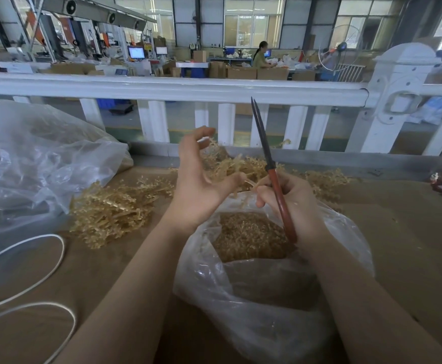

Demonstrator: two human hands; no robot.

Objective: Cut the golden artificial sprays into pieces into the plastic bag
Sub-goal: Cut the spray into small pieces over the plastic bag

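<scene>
Golden plastic fills the scene: cut pieces are heaped in the open plastic bag [243, 292] directly beneath both hands, while uncut golden artificial sprays [114, 208] lie piled to the left of the left hand, with more spread behind the hands. The scissors [272, 169], red-handled and dark-bladed, are gripped in the right hand [290, 203] with the blades closed and pointing up and away. The left hand [201, 179] is held spread, fingers loosely apart, nothing firmly gripped; a thin golden stem [250, 183] is seen between the two hands, touching the left thumb, though whether it is pinched cannot be told. The moment is judged to fall between cuts, with a good share of sprays not yet trimmed. For the next move, a spray would need to be taken up from the pile by the left hand, brought above the bag's mouth, and the blades opened so that the snipped pieces drop inside.
</scene>
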